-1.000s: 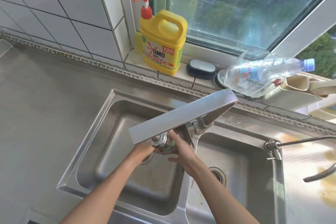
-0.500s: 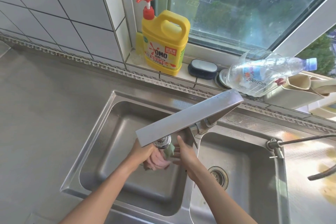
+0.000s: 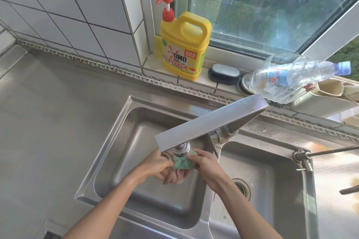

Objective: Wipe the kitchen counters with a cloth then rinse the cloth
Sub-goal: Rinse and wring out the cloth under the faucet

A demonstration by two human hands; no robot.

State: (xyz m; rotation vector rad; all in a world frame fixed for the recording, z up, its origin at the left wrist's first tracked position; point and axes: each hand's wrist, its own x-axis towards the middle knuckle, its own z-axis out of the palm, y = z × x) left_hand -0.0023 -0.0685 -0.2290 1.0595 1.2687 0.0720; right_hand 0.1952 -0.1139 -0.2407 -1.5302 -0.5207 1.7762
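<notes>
A small green cloth [image 3: 182, 163] is bunched up under the outlet of the flat steel faucet [image 3: 209, 122], over the left sink basin [image 3: 139, 141]. My left hand [image 3: 165, 169] holds the cloth from below and from the left, fingers curled under it. From the right, my right hand [image 3: 206, 163] grips it, with the fingers pressed into the fabric. The faucet head hides part of the cloth. I cannot tell whether water is running.
A yellow detergent jug [image 3: 184, 48] with a red pump stands on the window ledge, beside a dark soap dish [image 3: 223, 72] and a clear plastic bottle [image 3: 287, 77] lying on its side. The right basin [image 3: 272, 180] has a drain. Steel counter [image 3: 48, 122] spreads to the left.
Both hands have kept working the cloth under the faucet. The green cloth now shows more plainly between them, and the right hand has closed on it.
</notes>
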